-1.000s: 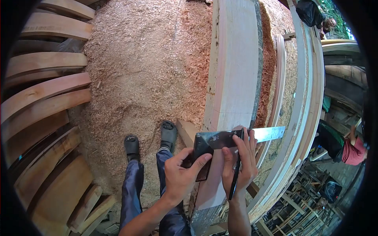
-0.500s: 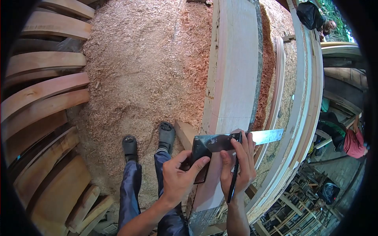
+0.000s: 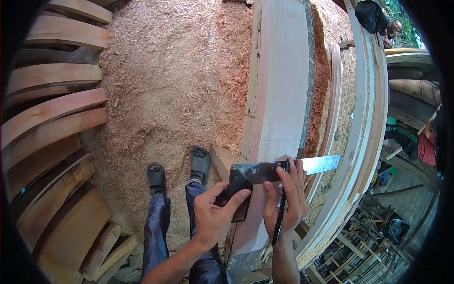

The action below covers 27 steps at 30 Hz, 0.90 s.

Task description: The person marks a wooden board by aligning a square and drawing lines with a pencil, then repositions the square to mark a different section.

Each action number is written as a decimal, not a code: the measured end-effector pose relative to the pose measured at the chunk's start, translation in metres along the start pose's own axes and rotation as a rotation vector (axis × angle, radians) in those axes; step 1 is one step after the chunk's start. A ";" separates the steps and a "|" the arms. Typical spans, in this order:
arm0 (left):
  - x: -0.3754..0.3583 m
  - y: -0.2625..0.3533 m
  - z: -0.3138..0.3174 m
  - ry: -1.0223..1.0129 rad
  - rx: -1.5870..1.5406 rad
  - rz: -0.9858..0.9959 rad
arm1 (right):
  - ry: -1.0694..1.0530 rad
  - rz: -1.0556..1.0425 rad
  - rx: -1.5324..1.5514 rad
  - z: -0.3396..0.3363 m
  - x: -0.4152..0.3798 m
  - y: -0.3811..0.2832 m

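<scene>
A try square [image 3: 257, 171] with a dark stock and a long metal blade lies across a pale timber beam [image 3: 283, 85]. My left hand [image 3: 216, 208] is closed round the stock at the beam's left edge, thumb on top. Pinched in my right hand [image 3: 288, 199] is a slim black pencil [image 3: 280, 220], its rear end pointing back toward me. The same hand's fingers also press on the blade, whose shiny end juts past the beam's right side. Just beyond the square, a faint line crosses the wood. The pencil's tip is hard to make out against the fingers.
Curved wooden planks [image 3: 56, 128] are stacked along the left. Wood shavings [image 3: 165, 85] cover the ground around my feet. Long curved boards [image 3: 366, 118] run along the right, with scrap wood [image 3: 364, 241] below them. Another person's red sleeve [image 3: 426, 149] shows at the far right.
My hands, the try square and the pencil stay almost in place. At the far right, the other person in red has shifted toward the edge of view.
</scene>
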<state>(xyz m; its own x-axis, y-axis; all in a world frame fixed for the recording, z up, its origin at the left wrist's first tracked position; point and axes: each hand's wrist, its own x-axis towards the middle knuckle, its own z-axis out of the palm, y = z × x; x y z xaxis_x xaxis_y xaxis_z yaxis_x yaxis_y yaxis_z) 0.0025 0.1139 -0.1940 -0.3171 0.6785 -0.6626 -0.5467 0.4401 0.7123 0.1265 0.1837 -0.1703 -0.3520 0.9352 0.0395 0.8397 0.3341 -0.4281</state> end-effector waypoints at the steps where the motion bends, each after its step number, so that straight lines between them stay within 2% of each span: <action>1: 0.000 0.000 0.000 0.000 -0.003 -0.009 | 0.001 -0.002 0.001 0.000 0.000 0.000; 8: 0.001 -0.002 0.001 0.006 0.012 0.035 | -0.006 0.006 0.010 0.000 0.000 0.000; 17: 0.000 0.004 0.003 0.010 -0.062 -0.051 | -0.003 -0.014 0.008 0.000 0.001 0.001; 23: 0.000 0.008 0.005 0.032 0.050 -0.006 | -0.001 0.002 0.030 -0.002 0.002 0.003; 25: 0.000 0.013 0.004 0.003 -0.003 -0.108 | -0.010 -0.008 0.075 -0.006 0.002 0.007; 27: 0.002 0.013 0.001 -0.017 0.063 -0.086 | 0.005 0.010 0.109 -0.010 0.002 0.012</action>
<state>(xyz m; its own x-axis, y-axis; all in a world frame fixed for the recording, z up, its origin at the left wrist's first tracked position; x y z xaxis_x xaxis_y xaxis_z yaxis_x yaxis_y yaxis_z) -0.0048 0.1220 -0.1859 -0.2580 0.6462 -0.7183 -0.5214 0.5328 0.6666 0.1402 0.1911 -0.1669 -0.3415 0.9391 0.0388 0.7931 0.3101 -0.5243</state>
